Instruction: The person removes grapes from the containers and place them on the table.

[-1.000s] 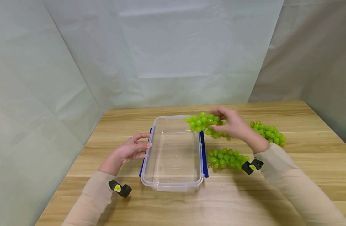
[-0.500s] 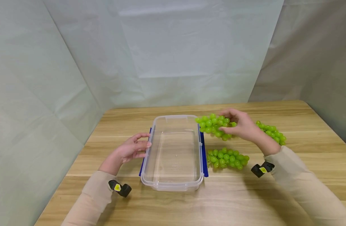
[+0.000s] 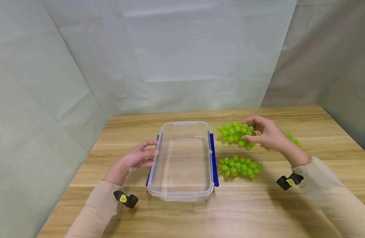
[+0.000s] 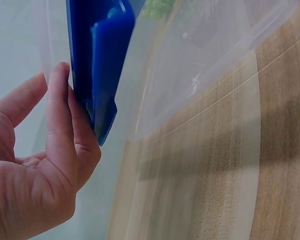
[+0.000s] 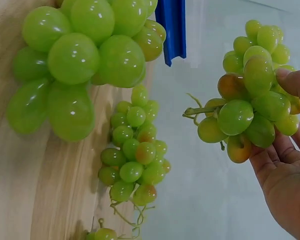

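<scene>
A bunch of green grapes (image 3: 231,133) is held up in my right hand (image 3: 266,134), to the right of the clear plastic food container (image 3: 186,196). In the right wrist view, thumb and fingers grip one end of the bunch (image 5: 255,100), and its stem points away from the hand. My left hand (image 3: 139,157) pinches the container's left rim. The left wrist view shows the thumb on one side of the rim and fingers on the other, beside the blue side latch (image 4: 105,65). Both latches hang down, and the container stands with its top open.
Another grape bunch (image 3: 240,167) lies on the wooden table (image 3: 242,211) near the container's right latch (image 3: 214,165). A further bunch (image 3: 294,138) lies at the right, partly hidden by my right wrist. The right wrist view also shows a bunch (image 5: 135,150) on the table. Pale cloth (image 3: 194,59) hangs behind.
My right hand has moved to the right with its grape bunch, away from over the container's far right corner. The left hand and the container have stayed in place.
</scene>
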A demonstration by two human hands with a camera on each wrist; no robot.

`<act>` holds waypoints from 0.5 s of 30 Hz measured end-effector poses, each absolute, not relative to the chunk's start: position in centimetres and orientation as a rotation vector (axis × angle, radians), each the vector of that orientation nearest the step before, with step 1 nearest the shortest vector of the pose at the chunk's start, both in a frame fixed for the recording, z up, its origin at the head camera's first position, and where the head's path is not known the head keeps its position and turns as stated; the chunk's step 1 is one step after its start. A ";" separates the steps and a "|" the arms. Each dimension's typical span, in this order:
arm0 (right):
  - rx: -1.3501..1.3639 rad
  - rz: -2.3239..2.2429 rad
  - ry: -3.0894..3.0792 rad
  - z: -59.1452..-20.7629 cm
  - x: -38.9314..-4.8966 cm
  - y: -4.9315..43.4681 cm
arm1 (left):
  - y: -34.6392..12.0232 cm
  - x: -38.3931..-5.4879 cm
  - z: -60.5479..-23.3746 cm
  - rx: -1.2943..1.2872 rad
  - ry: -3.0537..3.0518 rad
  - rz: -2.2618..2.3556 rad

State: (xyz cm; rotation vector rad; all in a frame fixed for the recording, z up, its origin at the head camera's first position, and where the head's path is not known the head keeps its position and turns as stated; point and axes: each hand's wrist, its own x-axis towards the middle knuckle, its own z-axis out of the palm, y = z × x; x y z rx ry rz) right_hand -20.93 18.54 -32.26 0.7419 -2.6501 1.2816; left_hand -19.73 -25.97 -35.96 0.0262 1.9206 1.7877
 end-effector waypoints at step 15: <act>0.739 1.260 -2.580 -32.9 -20.2 20.0 | -25.9 -19.7 -36.1 0.044 1.873 1.820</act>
